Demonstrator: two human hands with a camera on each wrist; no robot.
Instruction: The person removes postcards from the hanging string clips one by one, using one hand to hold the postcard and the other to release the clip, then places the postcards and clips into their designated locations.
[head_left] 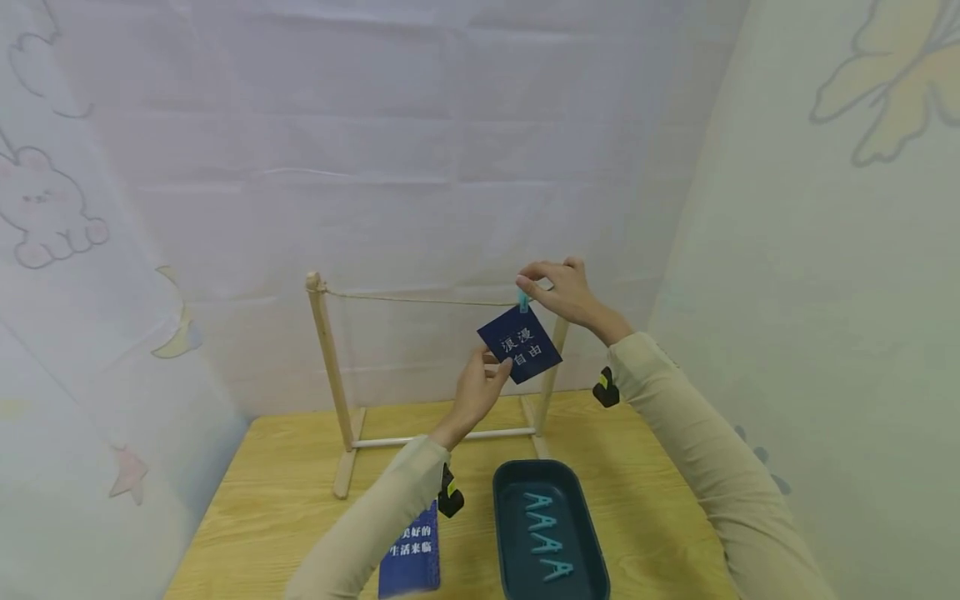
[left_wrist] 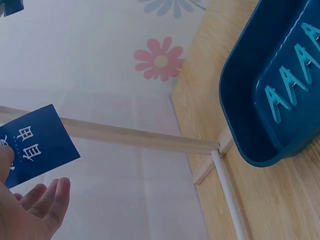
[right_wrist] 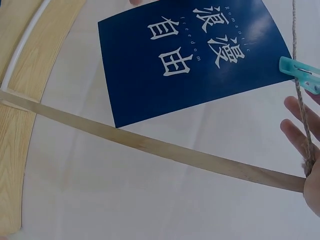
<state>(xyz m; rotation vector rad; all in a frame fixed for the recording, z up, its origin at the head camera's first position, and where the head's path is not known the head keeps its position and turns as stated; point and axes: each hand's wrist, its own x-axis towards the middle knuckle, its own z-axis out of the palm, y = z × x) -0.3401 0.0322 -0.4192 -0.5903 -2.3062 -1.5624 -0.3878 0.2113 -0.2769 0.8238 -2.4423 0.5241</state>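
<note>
A dark blue card point(head_left: 534, 335) with white characters is tilted so that one corner points up at the twine point(head_left: 412, 299). At that upper corner, my right hand point(head_left: 564, 293) pinches a teal clothespin point(right_wrist: 299, 71) between thumb and finger. The clothespin's tip overlaps the card and the twine in the right wrist view. My left hand point(head_left: 480, 387) holds the card by its lower left side, thumb on the printed face and its other fingers partly behind. In the left wrist view only part of the card and that hand show.
The twine runs between two wooden posts, the left post point(head_left: 332, 367) in full view, joined low by a white rod point(head_left: 495, 434). A dark teal tray point(head_left: 536, 471) holds several teal clothespins point(head_left: 547, 543). Beside it, more blue cards point(head_left: 410, 571) lie partly under my left sleeve.
</note>
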